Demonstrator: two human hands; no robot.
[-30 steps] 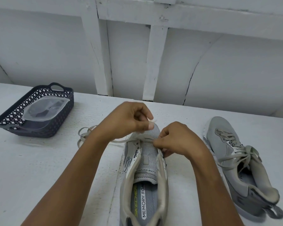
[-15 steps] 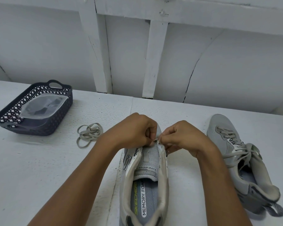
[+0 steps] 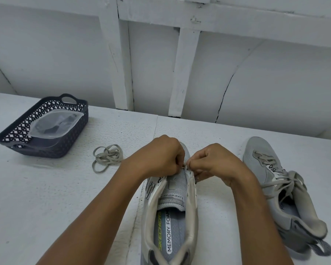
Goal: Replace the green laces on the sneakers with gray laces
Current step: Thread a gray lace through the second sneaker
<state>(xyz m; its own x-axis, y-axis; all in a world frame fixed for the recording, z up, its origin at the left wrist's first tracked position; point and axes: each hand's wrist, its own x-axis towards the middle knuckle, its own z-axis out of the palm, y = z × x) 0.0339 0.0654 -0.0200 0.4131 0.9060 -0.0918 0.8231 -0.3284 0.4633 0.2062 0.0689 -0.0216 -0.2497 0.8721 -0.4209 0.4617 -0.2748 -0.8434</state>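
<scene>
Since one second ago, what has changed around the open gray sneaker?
The left hand and right hand drew together at the front eyelets of the open gray mesh sneaker, pinching the loose gray lace, which was taut and now lies coiled. The laced gray sneaker and dark lattice basket stayed put.

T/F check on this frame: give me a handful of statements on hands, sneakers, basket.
1. The left hand and right hand both pinch lace at the front eyelets of the middle sneaker. True.
2. The right sneaker has no lace. False: it is laced.
3. A lace coil lies on the table between the basket and the left arm. True.
4. The basket is empty. False: a clear container sits in it.
5. The middle sneaker is laced to the top. False: its upper eyelets are bare.
</scene>
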